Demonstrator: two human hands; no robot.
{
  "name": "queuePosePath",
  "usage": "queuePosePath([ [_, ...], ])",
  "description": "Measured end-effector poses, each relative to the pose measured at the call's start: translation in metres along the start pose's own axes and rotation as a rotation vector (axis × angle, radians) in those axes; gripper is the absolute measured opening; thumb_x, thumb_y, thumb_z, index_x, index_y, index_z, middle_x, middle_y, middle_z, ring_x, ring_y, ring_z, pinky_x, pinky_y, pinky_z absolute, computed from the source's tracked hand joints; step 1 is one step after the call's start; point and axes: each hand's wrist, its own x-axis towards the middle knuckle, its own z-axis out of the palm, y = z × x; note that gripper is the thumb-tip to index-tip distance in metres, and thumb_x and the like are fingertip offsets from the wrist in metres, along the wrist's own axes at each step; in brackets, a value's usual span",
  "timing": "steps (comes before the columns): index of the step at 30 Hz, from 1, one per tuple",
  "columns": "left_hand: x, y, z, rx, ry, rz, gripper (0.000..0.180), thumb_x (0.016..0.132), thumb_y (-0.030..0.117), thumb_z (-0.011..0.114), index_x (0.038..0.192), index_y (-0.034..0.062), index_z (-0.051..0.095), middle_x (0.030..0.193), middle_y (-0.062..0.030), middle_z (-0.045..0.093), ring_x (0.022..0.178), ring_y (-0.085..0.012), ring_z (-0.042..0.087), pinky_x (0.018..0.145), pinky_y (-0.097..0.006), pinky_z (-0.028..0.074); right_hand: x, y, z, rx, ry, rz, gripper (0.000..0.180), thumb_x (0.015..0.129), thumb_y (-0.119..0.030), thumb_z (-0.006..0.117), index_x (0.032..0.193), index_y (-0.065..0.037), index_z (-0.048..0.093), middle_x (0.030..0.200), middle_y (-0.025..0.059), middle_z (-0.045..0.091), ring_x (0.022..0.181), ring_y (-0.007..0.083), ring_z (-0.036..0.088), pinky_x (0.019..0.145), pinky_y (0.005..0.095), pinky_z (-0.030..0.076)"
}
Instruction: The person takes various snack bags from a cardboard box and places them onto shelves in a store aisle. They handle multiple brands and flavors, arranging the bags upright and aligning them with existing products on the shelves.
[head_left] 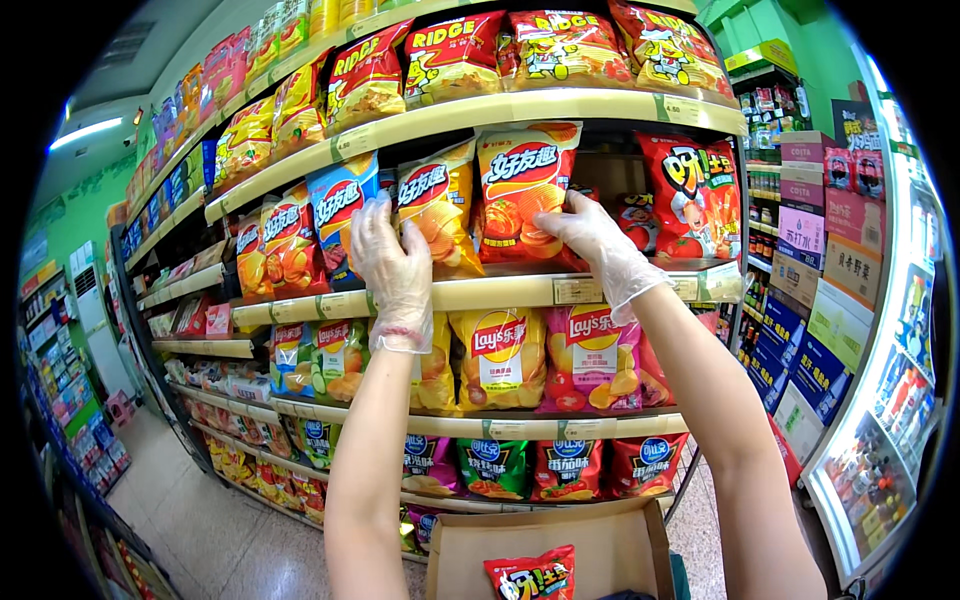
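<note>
Both my hands wear thin clear gloves and reach to the middle shelf of chip bags. My right hand holds the lower right edge of an orange and red chip bag, which stands upright at the shelf front. My left hand has its fingers stretched upward, against or just before a blue chip bag and a yellow-orange chip bag. That yellow-orange bag leans slightly to the left. A red tomato-pictured chip bag stands on the right, past a dark gap.
An open cardboard box is below me, with a red chip bag in it. More chip bags fill the shelves above and below. Stacked cartons and a glass-fronted cooler stand right. Tiled floor shows at left.
</note>
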Motion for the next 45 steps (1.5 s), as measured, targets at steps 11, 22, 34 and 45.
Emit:
queuePosePath([
  [11,-0.027,0.012,0.007,-0.037,-0.404,0.003,0.063,0.095,0.034,0.053,0.148,0.0058,0.033,0.149,-0.0198,0.037,0.139,-0.0397,0.032,0.113,-0.054,0.022,-0.004,-0.008,0.005,-0.144,0.013,-0.020,0.060,0.083,-0.038,0.065,0.126,0.002,0.054,0.123,0.0199,0.062,0.115,0.0310,0.059,0.097,0.0369,0.043],
  [22,-0.086,0.085,-0.181,-0.430,-0.714,-0.115,0.062,0.085,0.005,0.062,0.142,-0.0010,0.040,0.147,-0.0212,0.040,0.138,-0.0401,0.033,0.115,-0.048,0.023,-0.161,0.015,-0.039,0.130,0.084,-0.243,0.047,0.092,-0.023,0.063,0.132,0.000,0.054,0.123,0.0117,0.062,0.115,0.0193,0.058,0.102,0.0309,0.042],
  [34,-0.251,0.135,-0.372,-0.211,-1.257,-1.159,0.049,0.093,0.014,0.058,0.137,-0.0037,0.044,0.141,-0.0220,0.045,0.134,-0.0327,0.042,0.110,-0.041,0.034,-0.366,0.162,-0.018,0.283,-0.335,0.727,0.043,0.092,-0.015,0.061,0.130,0.004,0.054,0.118,0.0160,0.065,0.108,0.0220,0.063,0.097,0.0332,0.047],
  [45,-0.287,0.184,-0.358,-0.726,-1.007,-1.961,0.053,0.098,0.018,0.055,0.140,-0.0036,0.033,0.125,-0.0130,0.056,0.109,-0.0164,0.057,0.092,-0.030,0.048,-0.439,0.170,0.066,0.775,-0.326,1.120,0.067,0.090,-0.021,0.069,0.140,0.005,0.034,0.128,0.0172,0.057,0.114,0.0219,0.058,0.096,0.0332,0.048],
])
